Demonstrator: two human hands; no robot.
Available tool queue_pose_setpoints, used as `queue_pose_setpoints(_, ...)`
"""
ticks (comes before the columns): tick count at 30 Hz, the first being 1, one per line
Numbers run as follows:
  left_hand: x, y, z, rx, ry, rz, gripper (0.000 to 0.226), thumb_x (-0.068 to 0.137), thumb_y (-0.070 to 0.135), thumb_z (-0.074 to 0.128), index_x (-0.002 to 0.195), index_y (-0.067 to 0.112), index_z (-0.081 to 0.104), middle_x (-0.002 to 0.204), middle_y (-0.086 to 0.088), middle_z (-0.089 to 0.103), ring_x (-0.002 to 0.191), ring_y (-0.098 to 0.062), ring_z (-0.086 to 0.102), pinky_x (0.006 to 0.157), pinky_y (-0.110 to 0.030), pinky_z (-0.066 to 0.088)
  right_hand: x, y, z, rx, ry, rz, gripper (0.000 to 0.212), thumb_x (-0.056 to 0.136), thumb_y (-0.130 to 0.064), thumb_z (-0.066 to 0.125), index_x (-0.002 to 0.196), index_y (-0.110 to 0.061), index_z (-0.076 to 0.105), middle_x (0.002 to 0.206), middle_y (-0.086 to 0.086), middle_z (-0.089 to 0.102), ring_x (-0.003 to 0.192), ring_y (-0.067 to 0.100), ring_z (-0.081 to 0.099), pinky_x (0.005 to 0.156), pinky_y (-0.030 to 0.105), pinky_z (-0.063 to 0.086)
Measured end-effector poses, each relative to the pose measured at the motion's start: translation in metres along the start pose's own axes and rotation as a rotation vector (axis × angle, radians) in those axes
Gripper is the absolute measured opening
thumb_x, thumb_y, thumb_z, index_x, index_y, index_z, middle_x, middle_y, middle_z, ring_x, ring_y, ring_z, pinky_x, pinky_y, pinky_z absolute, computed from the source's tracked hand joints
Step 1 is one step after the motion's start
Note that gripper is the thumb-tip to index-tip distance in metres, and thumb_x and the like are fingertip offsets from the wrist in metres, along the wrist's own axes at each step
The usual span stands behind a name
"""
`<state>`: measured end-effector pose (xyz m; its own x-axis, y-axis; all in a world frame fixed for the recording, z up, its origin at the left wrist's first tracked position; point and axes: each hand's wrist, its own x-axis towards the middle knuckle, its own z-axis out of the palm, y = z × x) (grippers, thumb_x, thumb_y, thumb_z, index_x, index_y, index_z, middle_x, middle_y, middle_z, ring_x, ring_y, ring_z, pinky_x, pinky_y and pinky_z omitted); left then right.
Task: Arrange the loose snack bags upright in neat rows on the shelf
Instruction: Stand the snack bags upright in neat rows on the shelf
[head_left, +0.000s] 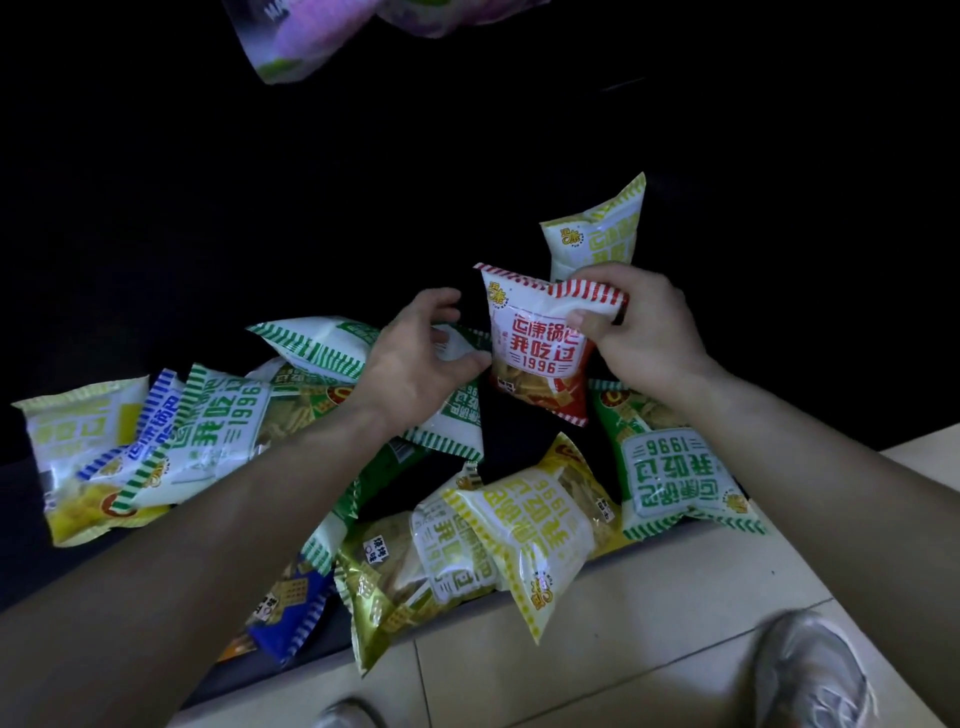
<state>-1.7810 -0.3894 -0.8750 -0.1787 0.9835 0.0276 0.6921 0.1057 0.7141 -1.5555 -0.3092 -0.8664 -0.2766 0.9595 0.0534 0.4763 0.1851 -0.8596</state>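
The red-striped snack bag (535, 353) stands upright above the dark shelf (511, 452). The right hand (644, 332) pinches its top right corner between thumb and curled fingers. The left hand (415, 353) is cupped wide at the bag's left edge, thumb tip touching it and gripping nothing. A yellow-striped bag (602, 234) stands just behind. Green-striped bags (311, 343) and others lie jumbled around, overhanging the tiled floor (623, 623).

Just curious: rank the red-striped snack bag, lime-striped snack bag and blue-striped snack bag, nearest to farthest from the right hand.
1. Red-striped snack bag, pinched in the right hand.
2. Lime-striped snack bag, standing just behind the hand.
3. Blue-striped snack bag, far to the left.
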Motion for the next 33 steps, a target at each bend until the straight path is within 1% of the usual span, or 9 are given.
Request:
queue_pose_setpoints(3,0.001,0.003,-0.001,-0.02,-0.027,-0.011,0.092,0.074,0.045,0.08,0.149,0.028,0.03,0.14,0.008,0.049,0.123,-0.013,0.05,0.098,-0.039,0.048,0.005,-0.005,-0.004,0.008,-0.061,-0.046,0.029,0.089,-0.015,0.072,0.114,-0.029,0.067,0.099,-0.018,0.066,0.088,-0.013,0.06,0.068,0.003,0.045)
queue_pose_setpoints(9,0.009,0.013,-0.004,-0.027,0.007,0.071,0.114,0.059,0.044,0.09,0.151,0.035,0.023,0.146,0.008,0.041,0.132,-0.009,0.042,0.106,-0.036,0.043,0.011,-0.01,-0.022,0.061,-0.216,-0.072,0.031,0.089,-0.005,0.07,0.114,-0.022,0.066,0.111,-0.003,0.068,0.103,0.008,0.064,0.088,0.027,0.054)
queue_pose_setpoints(12,0.011,0.024,-0.01,0.055,-0.062,0.121,0.099,0.059,0.038,0.092,0.143,0.034,0.04,0.136,0.011,0.051,0.124,-0.006,0.048,0.103,-0.03,0.044,0.01,-0.01,-0.027,0.061,-0.291,-0.079,0.032,0.088,-0.003,0.071,0.108,-0.027,0.066,0.107,-0.003,0.069,0.102,0.012,0.065,0.09,0.033,0.056)
queue_pose_setpoints(15,0.01,0.035,-0.015,0.198,-0.196,0.118,0.067,0.061,0.038,0.091,0.117,0.032,0.056,0.1,0.024,0.059,0.095,-0.001,0.06,0.082,-0.023,0.054,0.006,-0.011,-0.026,0.046,-0.344,-0.094,0.031,0.089,-0.004,0.071,0.102,-0.032,0.066,0.104,-0.005,0.068,0.101,0.01,0.065,0.088,0.037,0.057)
queue_pose_setpoints(19,0.014,0.043,-0.014,0.239,-0.281,0.121,0.074,0.058,0.044,0.091,0.119,0.031,0.051,0.099,0.018,0.061,0.083,0.001,0.062,0.069,-0.019,0.053,0.003,-0.013,-0.025,0.079,-0.36,-0.093,0.03,0.088,-0.004,0.071,0.104,-0.029,0.067,0.104,-0.003,0.068,0.101,0.012,0.066,0.088,0.038,0.058)
queue_pose_setpoints(22,0.016,0.046,-0.009,0.27,-0.219,0.116,0.072,0.063,0.042,0.089,0.124,0.031,0.053,0.099,0.014,0.062,0.082,-0.001,0.061,0.068,-0.021,0.052,0.001,-0.012,-0.023,0.131,-0.288,-0.084,0.035,0.087,-0.005,0.072,0.111,-0.029,0.064,0.108,-0.006,0.067,0.102,0.009,0.066,0.089,0.032,0.057)
queue_pose_setpoints(25,0.022,0.049,-0.009,0.229,-0.089,0.077,0.069,0.066,0.042,0.087,0.124,0.026,0.054,0.096,0.011,0.062,0.081,-0.005,0.06,0.061,-0.012,0.044,-0.004,0.001,-0.031,0.093,-0.023,-0.042,0.037,0.091,-0.019,0.07,0.125,-0.027,0.057,0.104,-0.011,0.062,0.09,-0.001,0.062,0.08,0.017,0.05)
queue_pose_setpoints(27,0.03,0.057,-0.01,0.177,-0.008,0.05,0.07,0.066,0.04,0.088,0.125,0.022,0.055,0.098,0.012,0.059,0.074,0.002,0.056,0.055,-0.004,0.039,-0.011,0.022,-0.04,-0.015,0.048,0.049,0.034,0.094,-0.025,0.066,0.126,-0.021,0.057,0.101,-0.008,0.063,0.088,0.004,0.061,0.079,0.021,0.047)
queue_pose_setpoints(33,0.074,0.097,0.022,0.048,0.024,0.024,0.065,0.065,0.033,0.09,0.12,0.021,0.056,0.089,0.013,0.061,0.068,0.006,0.055,0.05,-0.004,0.039,-0.048,0.076,-0.051,-0.385,-0.194,0.242,0.04,0.09,-0.026,0.069,0.128,-0.02,0.057,0.124,0.002,0.052,0.107,0.02,0.059,0.089,0.032,0.049)
